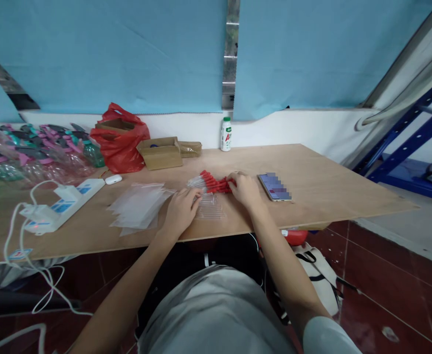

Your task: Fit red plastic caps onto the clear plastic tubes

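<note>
Several thin tools with red handles [210, 183] and pale metal-like shafts lie in a fanned bunch on the table; their exact kind is too small to tell. Below them, a row of thin clear rods or tubes [211, 210] lies side by side. My right hand [244, 189] rests at the right end of the bunch, its fingers bent around the red handles. At the left end of the rods, my left hand [182, 209] has its fingers curled and close together; whatever they pinch is hidden. Clear plastic bags [137, 206] are spread just left of it.
A phone [274, 187] lies right of my right hand. Farther back are a white bottle [226, 134], an open cardboard box [160, 153] and a red plastic bag [122, 142]. At left stand a power strip [86, 188] with cables and several spray bottles [46, 157].
</note>
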The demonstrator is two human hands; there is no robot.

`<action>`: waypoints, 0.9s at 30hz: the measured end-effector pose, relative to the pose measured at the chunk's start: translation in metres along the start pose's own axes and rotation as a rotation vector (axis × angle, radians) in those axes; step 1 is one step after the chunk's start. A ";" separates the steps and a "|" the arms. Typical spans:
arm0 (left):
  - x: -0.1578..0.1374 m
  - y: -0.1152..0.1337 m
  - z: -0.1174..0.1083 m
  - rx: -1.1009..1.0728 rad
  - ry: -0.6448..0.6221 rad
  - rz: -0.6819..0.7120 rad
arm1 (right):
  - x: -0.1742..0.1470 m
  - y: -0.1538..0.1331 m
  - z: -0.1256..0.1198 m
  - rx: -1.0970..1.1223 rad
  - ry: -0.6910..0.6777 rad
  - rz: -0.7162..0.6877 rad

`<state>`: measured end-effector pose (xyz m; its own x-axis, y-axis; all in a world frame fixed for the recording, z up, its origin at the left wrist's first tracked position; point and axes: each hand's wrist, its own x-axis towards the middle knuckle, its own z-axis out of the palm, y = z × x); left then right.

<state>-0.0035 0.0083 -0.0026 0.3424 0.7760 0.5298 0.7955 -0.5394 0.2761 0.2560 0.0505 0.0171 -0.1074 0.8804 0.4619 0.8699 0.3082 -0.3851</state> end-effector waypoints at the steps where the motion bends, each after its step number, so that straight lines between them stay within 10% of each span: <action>1: 0.000 0.000 0.000 -0.002 0.006 -0.012 | 0.000 0.000 0.000 -0.019 -0.018 0.005; 27: 0.001 -0.003 0.003 0.001 -0.012 0.064 | 0.001 -0.015 0.001 0.188 0.040 -0.222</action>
<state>-0.0044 0.0116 -0.0053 0.3985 0.7438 0.5367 0.7721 -0.5878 0.2413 0.2422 0.0472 0.0224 -0.2632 0.7703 0.5808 0.7221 0.5566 -0.4108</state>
